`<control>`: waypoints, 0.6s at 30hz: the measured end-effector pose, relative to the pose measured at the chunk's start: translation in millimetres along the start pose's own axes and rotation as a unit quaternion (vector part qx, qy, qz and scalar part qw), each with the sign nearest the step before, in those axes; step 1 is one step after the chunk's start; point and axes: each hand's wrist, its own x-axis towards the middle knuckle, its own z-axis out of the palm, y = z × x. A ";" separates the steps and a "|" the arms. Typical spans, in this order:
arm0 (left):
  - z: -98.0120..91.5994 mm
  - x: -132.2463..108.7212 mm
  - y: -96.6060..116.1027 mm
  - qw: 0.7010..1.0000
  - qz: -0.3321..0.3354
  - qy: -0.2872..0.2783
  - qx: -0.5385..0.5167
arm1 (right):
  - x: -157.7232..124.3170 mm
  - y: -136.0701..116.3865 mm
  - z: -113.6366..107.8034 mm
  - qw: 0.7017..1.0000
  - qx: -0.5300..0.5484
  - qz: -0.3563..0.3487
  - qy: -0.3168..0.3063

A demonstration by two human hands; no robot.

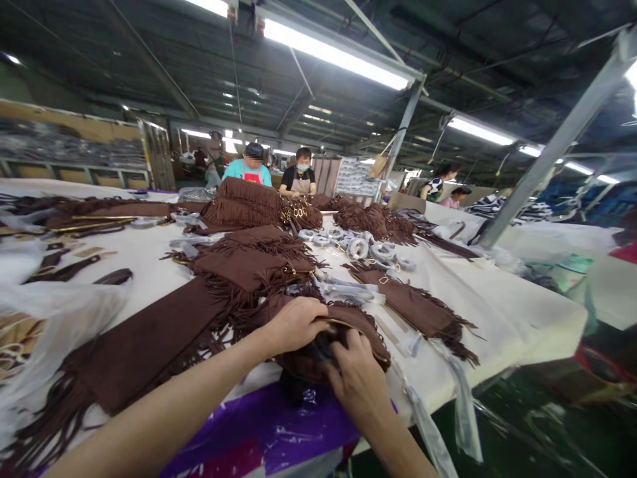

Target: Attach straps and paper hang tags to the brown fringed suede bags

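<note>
A dark brown fringed handbag (pixel 365 323) lies at the near edge of the table, its gold zipper open and its mouth facing me. My left hand (pixel 298 323) is closed on the bag's upper edge, thumb along the zipper. At the opening, my right hand (pixel 361 372) has its fingers bent into dark material (pixel 323 345); motion blur hides what exactly they hold. Left of the bag lies a flat brown fringed piece (pixel 144 338). Another brown fringed bag (pixel 418 302) with gold fittings rests to the right.
Brown fringed bags (pixel 243 202) are piled farther back. Plastic-wrapped rings (pixel 358 247) lie mid-table. A purple plastic sheet (pixel 269 425) covers the near edge. Wrapped straps (pixel 423 425) hang off the right side. Two people (pixel 301 179) stand across the table. A slanted metal post (pixel 552 146) rises at right.
</note>
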 end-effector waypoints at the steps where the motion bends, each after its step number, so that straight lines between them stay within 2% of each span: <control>1: -0.1 -1.1 -3.1 1.000 0.001 0.007 -0.016 | 10.3 -6.0 12.3 1.000 -0.013 0.014 0.008; 3: -1.3 -6.0 -14.6 0.999 -0.010 0.015 -0.032 | 24.9 -13.2 35.0 0.999 -0.017 0.019 0.021; 5: -4.8 -13.3 -28.6 0.999 -0.025 0.012 -0.041 | 29.3 -14.1 48.3 1.000 0.000 -0.006 0.024; 7: -10.5 -20.1 -39.4 0.998 -0.037 0.012 -0.051 | 24.9 -8.8 48.5 0.999 0.019 -0.043 0.016; 9: -17.2 -22.9 -43.5 0.997 -0.042 0.025 -0.053 | 17.5 0.9 37.5 0.996 0.038 -0.083 0.002; 12: -24.4 -17.6 -36.0 0.997 -0.035 0.048 -0.047 | 13.2 14.6 16.2 0.989 0.067 -0.129 -0.031; 14: -22.8 -11.4 -24.9 0.998 -0.022 0.048 -0.046 | 19.1 16.9 12.0 0.989 0.076 -0.116 -0.041; 16: -14.9 -8.2 -13.5 0.998 -0.009 0.037 -0.050 | 30.7 13.5 21.5 0.994 0.075 -0.073 -0.029; 18: -3.9 -11.6 -7.2 0.998 0.001 0.025 -0.052 | 42.7 8.1 41.2 0.996 0.084 -0.040 -0.005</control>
